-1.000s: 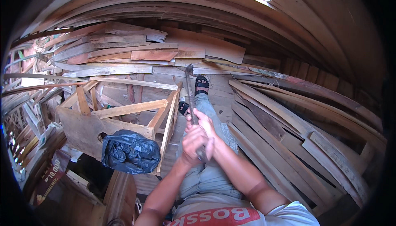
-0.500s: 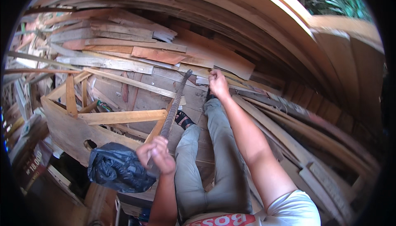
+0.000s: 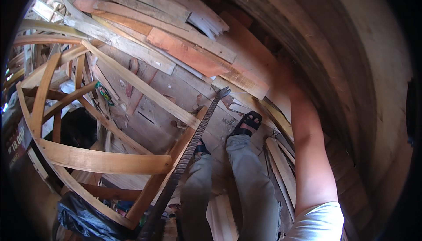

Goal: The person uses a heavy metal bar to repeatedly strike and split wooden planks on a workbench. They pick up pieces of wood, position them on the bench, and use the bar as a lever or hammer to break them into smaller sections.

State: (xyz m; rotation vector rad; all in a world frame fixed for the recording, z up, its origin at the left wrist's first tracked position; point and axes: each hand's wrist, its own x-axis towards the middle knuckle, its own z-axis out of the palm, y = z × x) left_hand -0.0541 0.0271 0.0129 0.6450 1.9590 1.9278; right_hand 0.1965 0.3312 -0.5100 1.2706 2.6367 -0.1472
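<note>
A ribbed steel pry bar with a forked claw at its top end slants across the middle. Its claw rests at or just above the floor, near the ends of the stacked boards. The bar's lower end runs out at the bottom edge, and my left hand is out of the picture. My right arm stretches far forward on the right. At its end my right hand is a dark blur over a wide brown board; its fingers cannot be made out. Nearby lies a reddish plank.
A wooden frame of nailed slats stands at left, with a black plastic bag beside it. More long planks lie right of my legs. Boards curve along the right wall. My sandalled foot is on the plank floor.
The view has turned and moved closer to the board stack. My right hand has reached farther forward and right. My left hand, earlier near the bar's lower end, has left the picture.
</note>
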